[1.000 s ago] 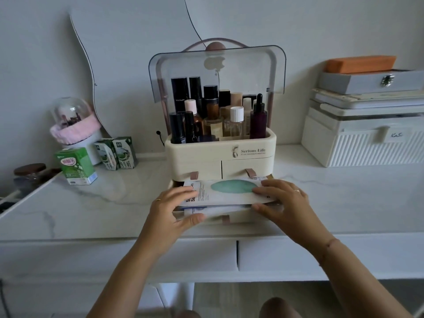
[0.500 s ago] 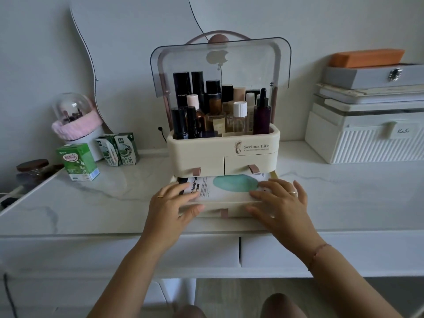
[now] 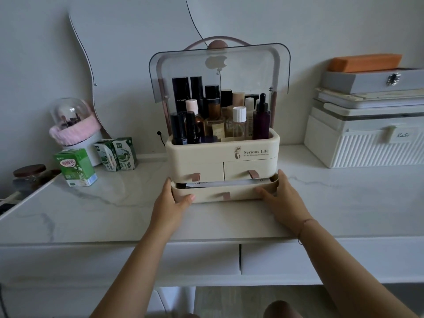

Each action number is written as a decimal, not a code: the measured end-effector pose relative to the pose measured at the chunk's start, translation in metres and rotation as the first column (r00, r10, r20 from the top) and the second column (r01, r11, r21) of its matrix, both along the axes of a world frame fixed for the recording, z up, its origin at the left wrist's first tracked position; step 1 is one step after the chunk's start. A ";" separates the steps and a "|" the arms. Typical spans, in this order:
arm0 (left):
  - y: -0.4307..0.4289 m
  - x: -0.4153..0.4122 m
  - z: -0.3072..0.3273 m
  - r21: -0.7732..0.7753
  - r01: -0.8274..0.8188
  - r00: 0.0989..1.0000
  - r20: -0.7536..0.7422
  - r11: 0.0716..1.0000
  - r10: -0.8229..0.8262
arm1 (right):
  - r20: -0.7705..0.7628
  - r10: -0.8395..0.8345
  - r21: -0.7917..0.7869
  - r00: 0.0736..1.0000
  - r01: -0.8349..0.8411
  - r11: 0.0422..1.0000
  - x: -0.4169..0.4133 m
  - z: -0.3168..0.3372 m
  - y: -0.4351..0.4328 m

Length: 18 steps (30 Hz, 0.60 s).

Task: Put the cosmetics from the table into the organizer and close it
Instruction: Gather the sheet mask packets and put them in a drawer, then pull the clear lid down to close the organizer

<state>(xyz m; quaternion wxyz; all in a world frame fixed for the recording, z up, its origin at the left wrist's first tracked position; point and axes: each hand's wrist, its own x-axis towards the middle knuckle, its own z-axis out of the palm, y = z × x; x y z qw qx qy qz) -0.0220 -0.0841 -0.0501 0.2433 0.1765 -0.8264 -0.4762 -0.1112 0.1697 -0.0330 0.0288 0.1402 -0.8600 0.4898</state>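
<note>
The cream organizer (image 3: 220, 154) stands upright on the tabletop (image 3: 114, 214), its clear lid (image 3: 220, 70) raised and bottles (image 3: 215, 115) upright in its top tray. Its bottom drawer (image 3: 218, 194) is partly pulled out, holding what may be flat sachets (image 3: 220, 183).

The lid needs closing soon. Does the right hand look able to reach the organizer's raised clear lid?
Probably yes, once it lets go: the right hand grips the bottom drawer by its end, and nothing stands between it and the clear lid.
</note>
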 end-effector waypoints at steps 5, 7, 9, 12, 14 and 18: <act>0.006 -0.008 0.000 -0.103 -0.169 0.983 -0.090 0.980 0.160 | -0.064 -0.051 0.020 0.997 0.052 0.998 -0.008 -0.002 -0.006; 0.010 -0.009 0.001 -0.117 -0.217 0.973 -0.113 0.969 0.204 | -0.087 -0.104 0.052 0.991 0.109 0.993 -0.011 -0.002 -0.007; 0.010 -0.010 0.003 -0.125 -0.216 0.974 -0.094 0.968 0.205 | -0.061 -0.123 0.079 0.990 0.128 0.989 -0.012 0.001 -0.008; 0.003 -0.005 0.007 -0.086 -0.170 0.985 -0.043 0.982 0.167 | -0.030 -0.087 0.103 0.996 0.090 0.991 -0.011 0.011 -0.002; -0.006 0.003 0.020 -0.060 -0.161 0.983 -0.104 0.985 0.154 | -0.103 -0.079 0.115 0.992 0.091 0.989 -0.014 0.026 0.008; -0.019 0.006 0.075 -0.016 -0.081 0.945 -0.318 0.997 0.072 | -0.299 -0.060 -0.119 0.952 0.025 0.993 -0.025 0.086 0.019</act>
